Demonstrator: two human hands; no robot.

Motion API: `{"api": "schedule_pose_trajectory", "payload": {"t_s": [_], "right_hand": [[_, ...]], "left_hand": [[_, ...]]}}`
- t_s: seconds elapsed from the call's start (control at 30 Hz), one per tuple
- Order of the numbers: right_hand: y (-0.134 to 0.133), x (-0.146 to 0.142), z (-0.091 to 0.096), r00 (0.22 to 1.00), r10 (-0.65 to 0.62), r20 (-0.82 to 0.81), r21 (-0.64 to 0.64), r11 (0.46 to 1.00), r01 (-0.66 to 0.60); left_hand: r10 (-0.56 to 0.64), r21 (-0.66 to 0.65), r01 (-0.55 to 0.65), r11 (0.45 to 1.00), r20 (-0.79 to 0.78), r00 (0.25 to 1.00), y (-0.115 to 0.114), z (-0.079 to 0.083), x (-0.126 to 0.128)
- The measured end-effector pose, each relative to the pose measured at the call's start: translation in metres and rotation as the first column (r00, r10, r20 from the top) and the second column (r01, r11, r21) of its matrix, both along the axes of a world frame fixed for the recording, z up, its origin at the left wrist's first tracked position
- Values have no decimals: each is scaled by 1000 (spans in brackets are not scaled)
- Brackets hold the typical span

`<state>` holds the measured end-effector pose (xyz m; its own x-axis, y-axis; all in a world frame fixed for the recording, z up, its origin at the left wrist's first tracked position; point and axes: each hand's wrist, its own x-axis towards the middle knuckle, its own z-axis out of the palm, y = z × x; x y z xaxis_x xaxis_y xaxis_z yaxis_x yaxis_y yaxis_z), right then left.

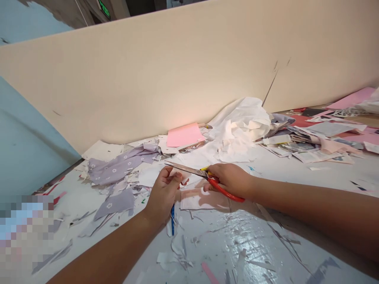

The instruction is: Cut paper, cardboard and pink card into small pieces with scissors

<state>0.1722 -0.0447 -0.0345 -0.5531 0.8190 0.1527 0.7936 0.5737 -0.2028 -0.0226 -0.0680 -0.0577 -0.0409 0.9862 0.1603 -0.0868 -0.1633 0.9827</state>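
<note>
Near the middle of the view, my right hand is closed round the red handle of a pair of scissors. The blades point left, across a small piece of pale paper. That piece is pinched between the thumb and fingers of my left hand. Whether the blades touch the paper, I cannot tell. Below my hands lies a flat pale pink sheet on the white table. A blue strip sticks out beneath my left wrist.
A cream panel rises behind the table. Lilac flowered cloth lies to the left, a pink sheet and crumpled white material at the back. Layered scraps are heaped to the right. Thin offcuts litter the front.
</note>
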Motion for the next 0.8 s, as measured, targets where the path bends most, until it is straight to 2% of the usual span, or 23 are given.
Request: {"api": "schedule_pose_trajectory", "payload": {"t_s": [0.2,0.33,0.47,0.63,0.8], "right_hand": [[4,3,-3,997,-8,-75,-19,1000,7],[3,4,-2,954,-43,-298,-88,996,17],[-1,3,0,872,-54,-487,-216,975,-60],[-3,5,1,884,-19,-467,-172,983,-70],[0,7,2,938,35,-345,-146,985,-91]], "left_hand": [[-18,-48,20,999,26,999,-2,2,-1],[-77,-139,83,987,49,996,-5,6,-1],[-80,-137,90,986,83,993,-8,8,1],[-39,-163,52,985,86,996,-9,8,3],[32,-72,-25,997,90,995,-3,7,1]]}}
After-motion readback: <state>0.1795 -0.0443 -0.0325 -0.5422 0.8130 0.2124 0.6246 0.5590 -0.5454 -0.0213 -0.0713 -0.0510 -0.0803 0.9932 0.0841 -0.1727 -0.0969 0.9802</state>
